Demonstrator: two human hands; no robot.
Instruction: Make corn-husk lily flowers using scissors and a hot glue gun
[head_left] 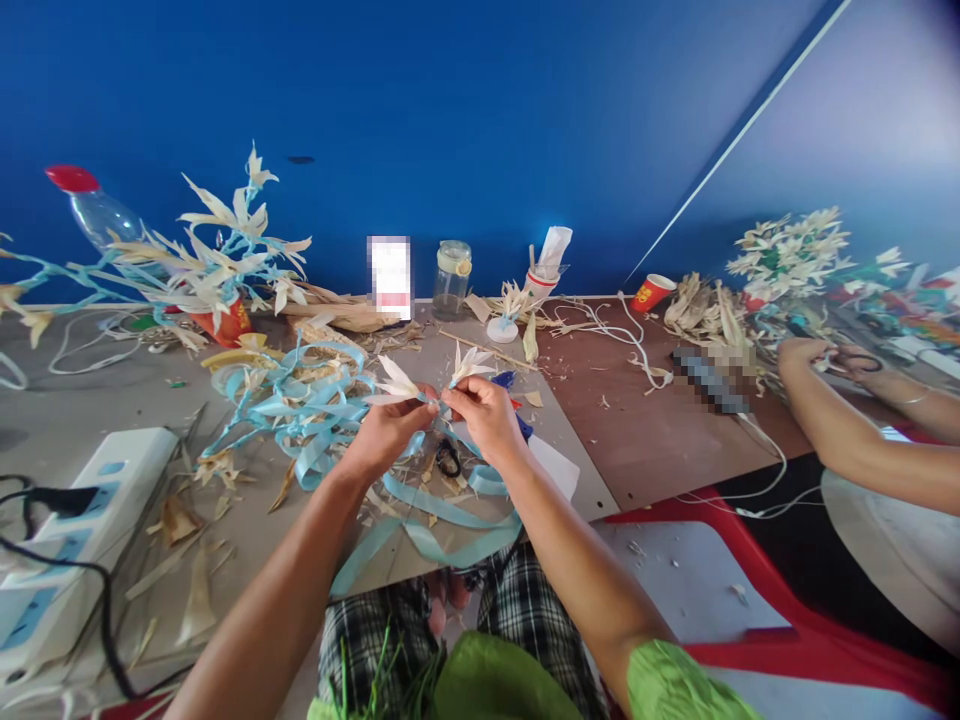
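My left hand [390, 428] is closed, its fingertips pinching the base of a pale corn-husk flower [395, 382]. Another corn-husk flower [469, 362] rises from the closed fingers of my right hand [486, 415]. Both hands almost meet over the table, with a bit of light blue stem between them. Whether the two stems are joined is hidden by the fingers. Light blue ribbon [457, 545] loops below my hands and hangs over the table's front edge. More blue-wrapped stems [300, 405] lie heaped to the left. Black scissor-like handles [448, 458] lie just under my hands.
A husk-flower arrangement [232, 235] stands in a red cup at left, near a power strip [90, 530]. Along the blue wall are a glass jar [452, 285], a small flower stand [502, 328] and a red cup [652, 292]. Another person's arms [847, 430] work at right.
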